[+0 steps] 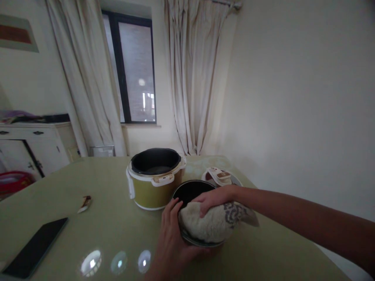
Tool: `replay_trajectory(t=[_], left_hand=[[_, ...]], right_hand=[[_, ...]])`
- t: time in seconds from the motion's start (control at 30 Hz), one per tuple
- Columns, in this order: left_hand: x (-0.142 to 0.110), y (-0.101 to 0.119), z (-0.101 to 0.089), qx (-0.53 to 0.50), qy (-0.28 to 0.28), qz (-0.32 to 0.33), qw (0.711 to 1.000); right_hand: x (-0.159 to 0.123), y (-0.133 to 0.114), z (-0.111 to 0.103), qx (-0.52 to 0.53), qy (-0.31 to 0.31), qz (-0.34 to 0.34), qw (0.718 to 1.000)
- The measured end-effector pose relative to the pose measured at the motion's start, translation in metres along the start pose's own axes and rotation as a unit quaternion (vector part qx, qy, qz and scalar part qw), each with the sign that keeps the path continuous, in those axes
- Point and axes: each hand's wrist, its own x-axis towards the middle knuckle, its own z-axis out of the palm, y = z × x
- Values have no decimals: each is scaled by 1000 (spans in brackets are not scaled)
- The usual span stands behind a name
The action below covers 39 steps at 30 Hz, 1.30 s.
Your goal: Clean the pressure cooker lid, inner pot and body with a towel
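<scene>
L hand (172,238) has hold of a dark round pot (191,190) at its L side: fingers bent over the rim, thumb out along the near edge, so grip's part-closed w/ the pot's edge inside it. R hand (215,198) comes in from the R & has a pale cloth (205,222) bunched under it, thumb on top, other fingers mostly hidden, so can't tell exactly how tight. Cloth is thick, w/ a dark grey pattern at its R end, & lies against the pot, covering most of the near half; can't tell how far in it goes. Pot's at the near side of the table (117,224), R of centre, dark inside showing at the back.

Just behind pot, to the L, is a green & white cooker (149,191), top open, black inside. Behind pot on the R: a round lid (218,176) w/ white handle, partly behind the R arm. Far L of table: a dark phone (35,246), & near it a small brown/white scrap (85,203), too small to ID. Bkgd: window (136,70) btwn pale curtains (88,86), white cabinet (43,142) on L.
</scene>
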Motion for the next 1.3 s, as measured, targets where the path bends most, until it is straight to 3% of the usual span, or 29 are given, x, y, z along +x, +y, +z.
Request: replay_trajectory(t=[0.1, 0.17, 0.27, 0.37, 0.5, 0.57, 0.67, 0.8, 0.93, 1.0, 1.07, 1.13, 1.2, 1.3], left_hand=[[-9, 12, 20, -13, 61, -56, 996], [-11, 16, 24, -17, 71, -87, 993], [-7, 2, 10, -42, -12, -69, 997], [3, -22, -12, -63, -116, -10, 991], [8, -25, -15, -46, -137, 2, 990], [5, -14, -6, -43, -121, -9, 992], [-4, 3, 11, -44, -91, -40, 994], [-10, 6, 18, -46, -59, -76, 994], [-5, -5, 10, -35, -83, -24, 996], [-3, -9, 6, -38, -89, -15, 995], [-1, -12, 3, -42, -96, -16, 994], [1, -13, 1, -44, -115, -17, 992], [5, -14, 0, -51, -141, -7, 989], [13, -13, -2, -65, -165, 5, 984]], right_hand=[[3, -5, 8, -2, 3, -11, 1000], [7, -9, 14, -2, 0, -19, 1000], [3, -15, 11, -8, -17, -23, 1000], [-11, -16, -5, -68, -67, 23, 995], [-19, -13, -14, -191, -94, 146, 966], [-13, -10, -6, -169, -103, 134, 971], [1, -8, 13, -66, -31, 58, 996], [4, -19, 37, 68, 118, 90, 987], [-11, -37, 40, 126, 100, 96, 982], [-21, -39, 29, 69, 49, 74, 994], [-30, -35, 11, -17, -40, 53, 998], [-38, -26, -9, -137, -128, 44, 981], [-44, -14, -25, -296, -163, 38, 941], [-40, 3, -37, -542, -100, -30, 834]])
